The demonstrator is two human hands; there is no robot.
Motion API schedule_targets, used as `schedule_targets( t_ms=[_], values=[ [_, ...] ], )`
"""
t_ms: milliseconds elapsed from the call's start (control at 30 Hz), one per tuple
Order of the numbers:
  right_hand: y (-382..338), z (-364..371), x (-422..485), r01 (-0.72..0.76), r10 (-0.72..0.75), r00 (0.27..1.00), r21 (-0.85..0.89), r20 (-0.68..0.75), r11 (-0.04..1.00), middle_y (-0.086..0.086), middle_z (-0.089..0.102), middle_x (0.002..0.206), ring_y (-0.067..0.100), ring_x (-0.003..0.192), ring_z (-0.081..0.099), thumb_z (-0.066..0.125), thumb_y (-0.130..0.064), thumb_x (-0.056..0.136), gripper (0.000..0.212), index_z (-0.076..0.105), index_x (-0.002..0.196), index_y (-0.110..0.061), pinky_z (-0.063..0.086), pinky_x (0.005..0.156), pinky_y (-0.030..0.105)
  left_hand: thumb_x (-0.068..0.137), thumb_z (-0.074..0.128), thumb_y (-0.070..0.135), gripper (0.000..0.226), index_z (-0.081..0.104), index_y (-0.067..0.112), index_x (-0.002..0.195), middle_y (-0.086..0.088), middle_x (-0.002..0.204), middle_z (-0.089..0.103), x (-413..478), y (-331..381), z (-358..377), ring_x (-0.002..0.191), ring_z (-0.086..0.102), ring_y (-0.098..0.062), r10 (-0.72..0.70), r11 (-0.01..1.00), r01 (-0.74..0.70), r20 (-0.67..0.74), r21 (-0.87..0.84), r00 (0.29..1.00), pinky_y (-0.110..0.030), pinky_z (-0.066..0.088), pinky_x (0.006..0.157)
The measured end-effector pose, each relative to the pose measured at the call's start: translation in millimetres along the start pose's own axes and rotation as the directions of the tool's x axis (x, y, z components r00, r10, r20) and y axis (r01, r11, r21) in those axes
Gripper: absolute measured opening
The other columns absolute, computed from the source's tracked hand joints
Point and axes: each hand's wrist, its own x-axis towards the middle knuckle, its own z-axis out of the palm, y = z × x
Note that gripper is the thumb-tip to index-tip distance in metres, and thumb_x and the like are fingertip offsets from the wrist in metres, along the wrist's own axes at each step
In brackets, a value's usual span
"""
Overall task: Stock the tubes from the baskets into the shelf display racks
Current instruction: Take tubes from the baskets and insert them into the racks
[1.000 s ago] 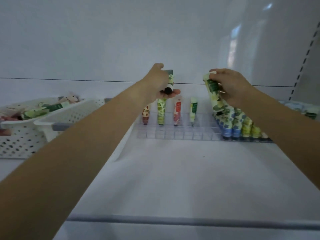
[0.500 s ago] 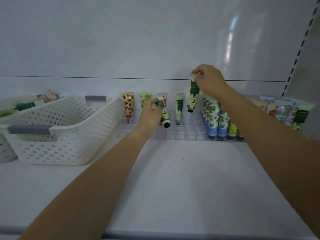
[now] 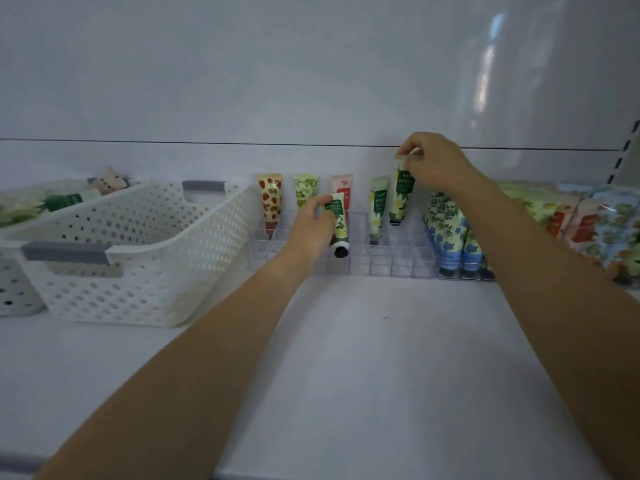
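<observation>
left fingers (image 3: 320,206) grip tube (image 3: 337,223) | right fingers (image 3: 412,157) grip tube (image 3: 401,188) | basket (image 3: 138,258) beside rack (image 3: 381,261)

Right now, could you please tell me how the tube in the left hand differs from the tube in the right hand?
The left hand's tube is gripped around its body and leans, its black cap over the clear rack's front cells. The right hand's tube is pinched at its top crimp by the fingers and hangs nearly upright over the back row. Both are green and yellow with black caps pointing down.
</observation>
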Motion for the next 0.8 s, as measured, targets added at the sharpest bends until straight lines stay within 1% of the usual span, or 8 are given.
schedule_targets(
  t_ms=[100,233,400,500,567,633,700,800],
  values=[
    [-4.1,5.5,-2.4,0.054,-0.054,0.998,-0.07,0.011,0.996,0.013,0.055,0.122,0.025,0.102,0.052,0.04,-0.005,0.093,0.028,0.059,0.113,-0.01,0.039,0.078,0.027,0.094,0.034,0.007,0.038,0.049,0.023,0.125,0.001,0.068,0.046,-0.8,-0.8,-1.1,0.059,0.04,-0.011,0.006,1.0,-0.006,0.015,-0.001,1.0,-0.027,0.038,0.062],
    [-4.0,11.6,-4.3,0.144,-0.158,0.987,-0.313,-0.021,0.939,0.019,0.045,0.119,0.034,0.104,0.049,0.044,-0.001,0.09,0.033,0.059,0.116,-0.014,0.04,0.078,0.037,0.094,0.034,0.007,0.037,0.049,0.024,0.124,0.001,0.068,0.046,-3.2,-1.2,-1.9,0.061,0.04,-0.011,0.018,1.0,-0.018,0.03,0.003,0.999,-0.027,0.039,0.062],
    [0.6,12.9,-4.8,0.121,-0.129,0.992,-0.335,-0.001,0.935,0.018,0.05,0.119,0.034,0.098,0.056,0.05,-0.009,0.091,0.026,0.062,0.114,-0.009,0.043,0.078,0.036,0.094,0.035,0.006,0.038,0.049,0.021,0.126,0.001,0.063,0.043,-7.7,-1.0,-1.7,0.057,0.037,-0.011,0.048,0.999,-0.047,0.031,-0.005,0.998,-0.025,0.036,0.058],
    [2.2,16.6,-8.5,0.107,-0.079,0.994,-0.463,0.078,0.88,0.016,0.051,0.122,0.033,0.104,0.054,0.051,-0.009,0.091,0.029,0.061,0.118,-0.011,0.042,0.08,0.036,0.095,0.036,0.007,0.038,0.049,0.021,0.127,0.002,0.063,0.043,-9.4,2.1,-3.3,0.057,0.038,-0.011,0.041,0.998,-0.04,0.032,-0.039,0.999,-0.025,0.037,0.058],
    [-0.7,17.1,-10.2,0.143,-0.14,0.989,-0.516,0.045,0.845,0.017,0.047,0.124,0.033,0.109,0.049,0.048,-0.008,0.091,0.033,0.059,0.123,-0.012,0.04,0.086,0.039,0.095,0.036,0.008,0.038,0.051,0.023,0.126,0.002,0.067,0.047,-9.9,5.3,-5.9,0.059,0.043,-0.01,0.029,0.998,-0.027,0.034,-0.06,0.999,-0.023,0.041,0.058],
    [-10.5,13.7,-10.2,0.193,-0.234,0.971,-0.418,-0.048,0.888,0.016,0.052,0.121,0.03,0.108,0.05,0.046,-0.011,0.093,0.032,0.06,0.121,-0.012,0.039,0.086,0.038,0.095,0.035,0.008,0.037,0.053,0.023,0.124,0.004,0.071,0.051,-11.0,8.7,-8.3,0.059,0.049,-0.007,0.023,0.997,-0.02,0.039,-0.075,0.999,-0.019,0.046,0.056],
    [-23.3,10.4,-9.9,0.26,-0.287,0.955,-0.25,-0.077,0.933,0.01,0.062,0.112,0.021,0.095,0.055,0.048,-0.016,0.093,0.027,0.065,0.114,-0.011,0.042,0.081,0.031,0.095,0.034,0.007,0.036,0.054,0.021,0.122,0.002,0.071,0.052,-13.4,12.6,-10.0,0.052,0.053,-0.005,0.032,0.994,-0.026,0.061,-0.108,0.998,-0.016,0.047,0.049],
    [-34.9,11.1,-13.2,0.242,-0.234,0.966,-0.068,0.111,0.968,-0.002,0.065,0.092,0.009,0.073,0.055,0.051,-0.023,0.094,0.025,0.068,0.107,-0.011,0.043,0.068,0.018,0.096,0.033,0.005,0.032,0.055,0.018,0.115,-0.007,0.089,0.061,-18.5,18.1,-9.1,0.054,0.064,-0.007,0.041,0.978,-0.011,0.137,-0.209,0.99,-0.022,0.055,0.055]
  ],
)
